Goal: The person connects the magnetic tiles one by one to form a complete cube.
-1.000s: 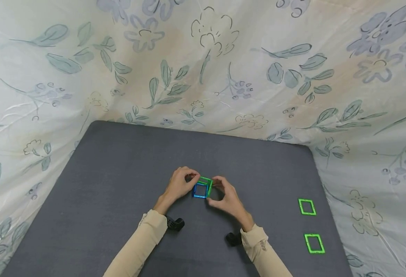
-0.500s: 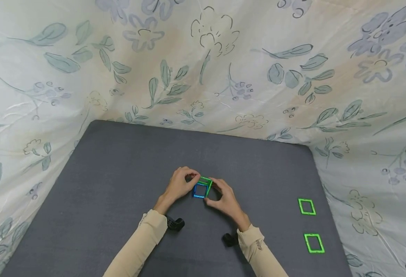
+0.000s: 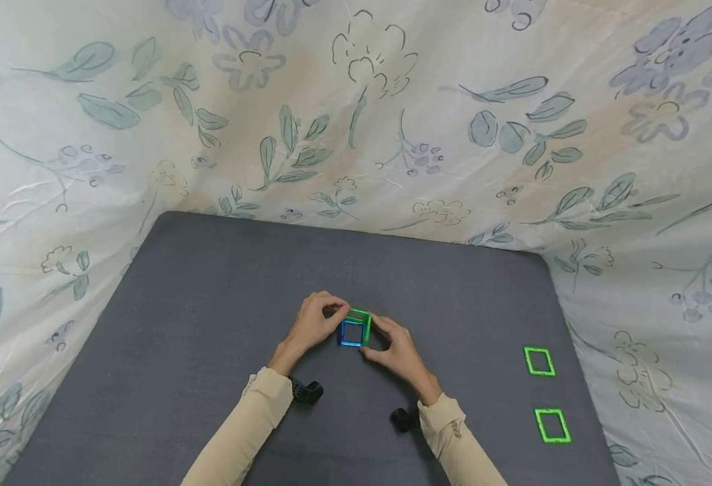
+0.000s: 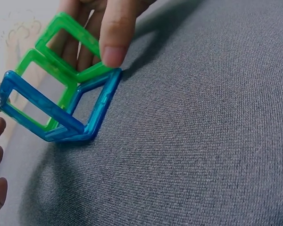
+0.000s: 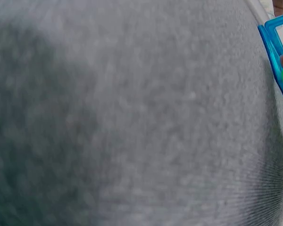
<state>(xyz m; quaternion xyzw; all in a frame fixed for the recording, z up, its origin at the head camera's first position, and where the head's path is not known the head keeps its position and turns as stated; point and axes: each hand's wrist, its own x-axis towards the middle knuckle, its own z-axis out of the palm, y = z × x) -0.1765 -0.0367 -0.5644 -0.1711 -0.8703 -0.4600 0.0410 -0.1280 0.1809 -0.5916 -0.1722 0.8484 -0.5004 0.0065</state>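
We are recording a cluster of joined square frame tiles sitting on the dark grey table, between the two hands. The left hand is closing thumb against fingers, pinching a green tile at the far left of the cluster. The right hand is curving around the cluster's right side, thumb at the near corner and a finger at the far one, the gap between them being only as wide as the green side tile it is holding. From the left wrist we are counting a second green tile adjoining the first, plus two blue tiles meeting at an angle; their exact joints we are not resolving. The right wrist view is catching only a blue-and-green part at its border. Well apart, toward the table's right edge, two loose green tiles are lying flat, one nearer us than the other. Behind the table, floral cloth is hanging.
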